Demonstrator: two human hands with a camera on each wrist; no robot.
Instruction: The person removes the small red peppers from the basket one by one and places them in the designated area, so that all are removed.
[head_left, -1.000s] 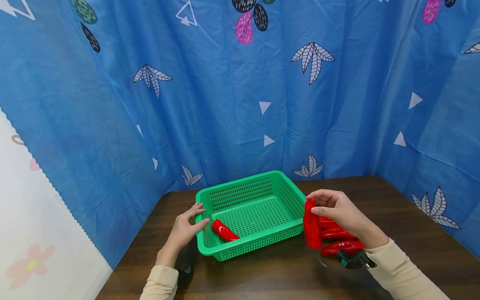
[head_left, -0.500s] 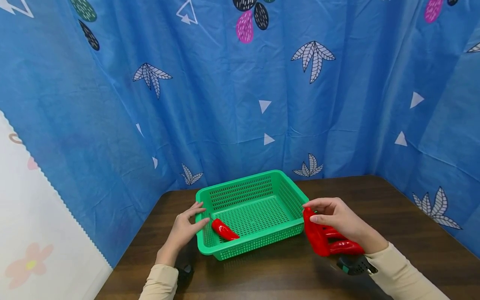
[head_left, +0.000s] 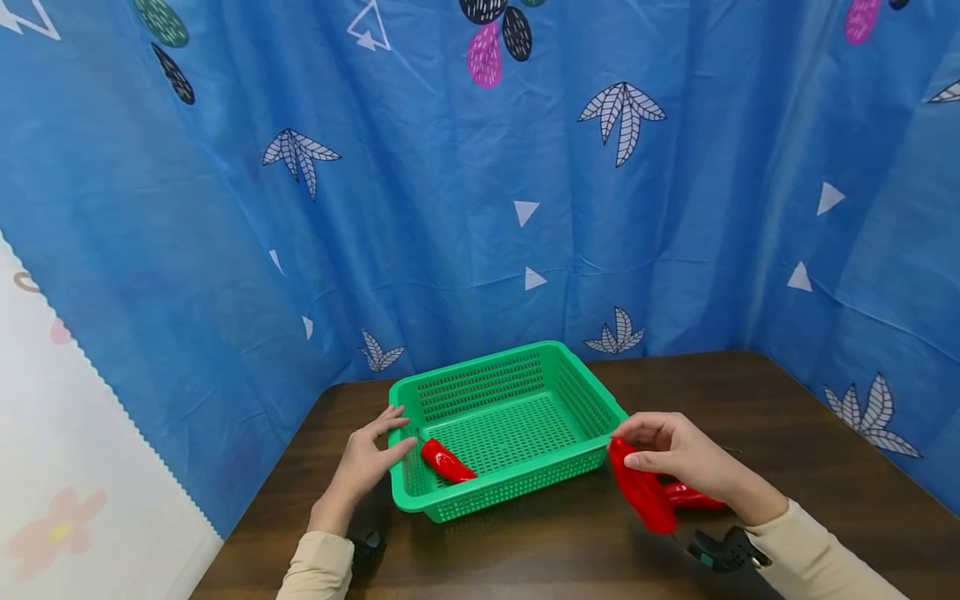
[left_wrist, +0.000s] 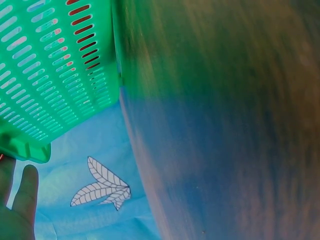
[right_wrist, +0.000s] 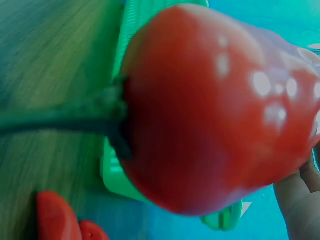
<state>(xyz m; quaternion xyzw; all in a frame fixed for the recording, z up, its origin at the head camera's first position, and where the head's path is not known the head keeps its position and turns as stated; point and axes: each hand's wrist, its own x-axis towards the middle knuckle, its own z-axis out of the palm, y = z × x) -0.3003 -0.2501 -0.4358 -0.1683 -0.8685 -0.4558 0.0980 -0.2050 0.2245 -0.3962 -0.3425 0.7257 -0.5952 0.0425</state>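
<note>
A long red chili pepper [head_left: 645, 492] hangs tilted from my right hand [head_left: 686, 458], which pinches its narrow end between thumb and fingers. In the right wrist view its thick end and green stem [right_wrist: 60, 117] fill much of the picture. It is just outside the right front corner of a green slotted basket [head_left: 517, 479]. My left hand [head_left: 363, 467] rests on the basket's left rim, fingers fairly straight. The left wrist view shows its fingertips at the rim, near the basket's wall [left_wrist: 55, 75]. Inside the basket, at the front left, lies another red chili pepper [head_left: 448, 462].
More red chili peppers [head_left: 692, 497] lie on the dark wooden table [head_left: 480, 558] under my right hand, partly hidden by it. Two of them show in the right wrist view [right_wrist: 56, 220]. A blue patterned curtain [head_left: 450, 250] stands behind the table and along its sides.
My right hand has moved down, toward the table's front edge, and the held pepper has tilted, its stem end swinging right. The left hand and the basket stay where they were.
</note>
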